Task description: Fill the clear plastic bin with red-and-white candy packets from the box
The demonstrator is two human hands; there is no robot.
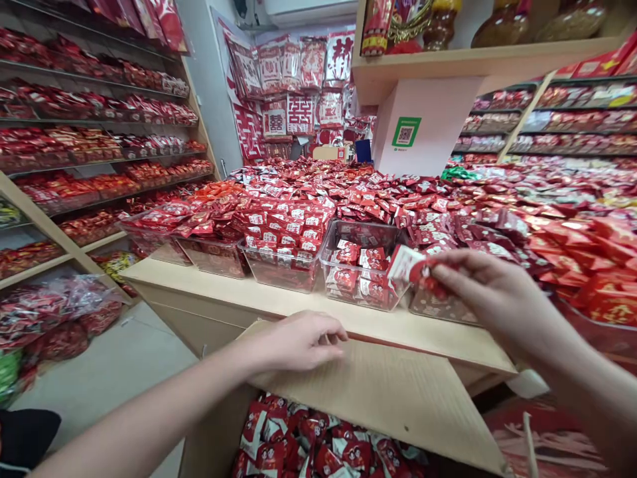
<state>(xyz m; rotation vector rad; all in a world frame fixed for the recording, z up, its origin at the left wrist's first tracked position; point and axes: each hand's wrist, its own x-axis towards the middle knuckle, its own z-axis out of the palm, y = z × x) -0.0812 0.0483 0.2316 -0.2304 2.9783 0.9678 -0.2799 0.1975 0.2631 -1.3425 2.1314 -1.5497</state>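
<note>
Between the thumb and fingers of my right hand [478,279] is a small red and white candy packet [409,265], held at the right rim of a clear plastic bin [358,229]. Red and white packets [359,272] partly fill that bin. My left hand [306,338] hovers over the raised flap [398,378] of a cardboard box, fingers loosely curved and apart, with nothing visible in them. Inside the box below lie many loose red packets [313,438] printed with small figures.
A fuller bin of red packets [281,265] stands left of the part-filled one, on a wooden counter ledge [279,295]. Packed shelves [99,126] line the left wall. A white pillar [428,126] with a green code sign rises behind. Bagged goods [54,312] sit on the floor.
</note>
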